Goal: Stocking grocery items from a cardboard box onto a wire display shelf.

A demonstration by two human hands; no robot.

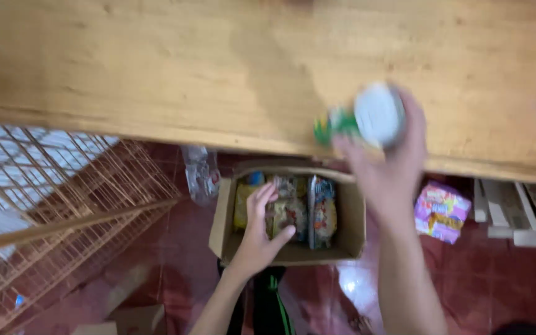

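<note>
Head view:

- Right hand point(387, 162): raised over the near edge of the bench point(156, 68), at about 3 o'clock from frame centre. Fingers are curled around a round cup point(378, 115) with a white lid and a green-and-yellow side. The cup is blurred; finer detail cannot be read.
- Cup position: above the bench top, just inside its near edge, at 12 o'clock from the right wrist. Whether it touches the bench surface cannot be told.
- Left hand point(260, 231): lowered into an open cardboard box point(353, 229) that stands on the red floor point(485, 279) below the bench edge, at about 6 o'clock from frame centre. Fingers are spread and lie on the packets point(322, 214) inside; the thumb points toward 2 o'clock. The hand grips nothing that can be made out.
- Box contents: several colourful packets standing upright side by side, filling the box from wall to wall.
- Clear plastic bag point(201, 174): at 10 o'clock from the box, just beside its far left corner, partly under the bench edge.
- Pink-and-yellow packet point(442, 211): on the floor at 3 o'clock from the box, near it but apart.
- Wire rack point(63, 211): orange mesh, at 9 o'clock from the box, well apart, tilted across the left part of the frame.
- White slats point(516, 217): on the floor at 3 o'clock from the pink packet, near the right frame edge.
</note>
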